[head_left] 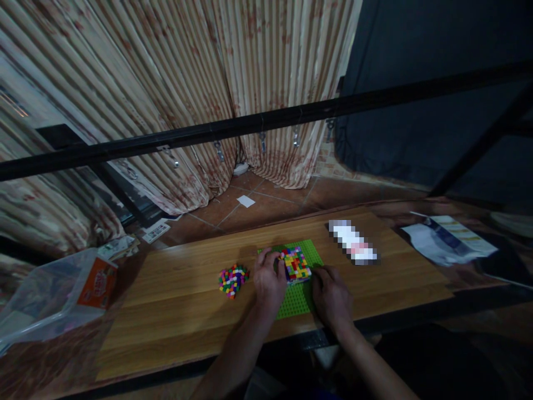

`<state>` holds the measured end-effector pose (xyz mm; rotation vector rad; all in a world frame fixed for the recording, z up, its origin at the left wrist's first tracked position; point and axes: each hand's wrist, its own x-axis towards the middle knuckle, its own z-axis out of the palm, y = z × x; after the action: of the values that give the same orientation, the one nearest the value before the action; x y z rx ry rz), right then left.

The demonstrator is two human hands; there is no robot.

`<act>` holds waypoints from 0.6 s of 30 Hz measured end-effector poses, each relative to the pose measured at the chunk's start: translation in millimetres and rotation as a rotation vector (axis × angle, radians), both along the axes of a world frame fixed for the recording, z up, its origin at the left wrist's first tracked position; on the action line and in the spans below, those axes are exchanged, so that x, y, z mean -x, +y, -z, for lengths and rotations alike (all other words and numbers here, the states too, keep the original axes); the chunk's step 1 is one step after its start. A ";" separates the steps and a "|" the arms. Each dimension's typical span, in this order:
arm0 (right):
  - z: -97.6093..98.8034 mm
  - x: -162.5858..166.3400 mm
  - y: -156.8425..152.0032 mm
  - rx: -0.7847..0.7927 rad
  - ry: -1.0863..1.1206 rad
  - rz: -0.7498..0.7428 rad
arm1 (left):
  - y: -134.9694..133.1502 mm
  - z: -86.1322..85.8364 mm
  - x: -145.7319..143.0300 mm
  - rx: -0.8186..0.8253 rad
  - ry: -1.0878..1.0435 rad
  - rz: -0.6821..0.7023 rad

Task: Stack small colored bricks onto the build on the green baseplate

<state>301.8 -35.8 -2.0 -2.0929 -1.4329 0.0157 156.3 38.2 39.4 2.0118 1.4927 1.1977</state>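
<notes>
A green studded baseplate (313, 251) lies on the wooden table, bearing a square block of small multicoloured toy bricks (297, 263). My left hand (270, 276) is at the block's left side, thumb and forefinger bent together at its upper left corner; whatever they pinch is too small to make out. On the right, my right hand (333, 294) rests with curled fingers at the baseplate's edge, close to the block's lower right corner. Its fingertips are partly hidden. Left of my left hand sits a pile of loose coloured bricks (233, 280).
A blurred-out white item (353, 242) lies on the table (175, 300) at the right. Beyond the left end is a clear plastic bin (50, 294) with an orange label. Plastic packaging (449, 239) lies off the right end. A dark bar (250, 125) crosses before the curtains.
</notes>
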 end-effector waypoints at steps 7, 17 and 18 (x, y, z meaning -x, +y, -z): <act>1.4 -0.9 -0.3 -0.009 0.010 -0.011 | 11.9 -8.0 1.3 -0.016 0.079 0.080; -0.2 -0.6 -0.1 -0.005 0.023 -0.002 | 12.3 -2.7 14.0 -0.014 -0.006 0.117; -0.1 -0.8 -0.1 -0.002 0.027 -0.005 | 11.7 -0.2 17.3 -0.006 -0.018 0.109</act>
<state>302.7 -35.8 -1.9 -2.0794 -1.4219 0.0438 139.0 49.9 39.6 2.0526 1.3536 1.1741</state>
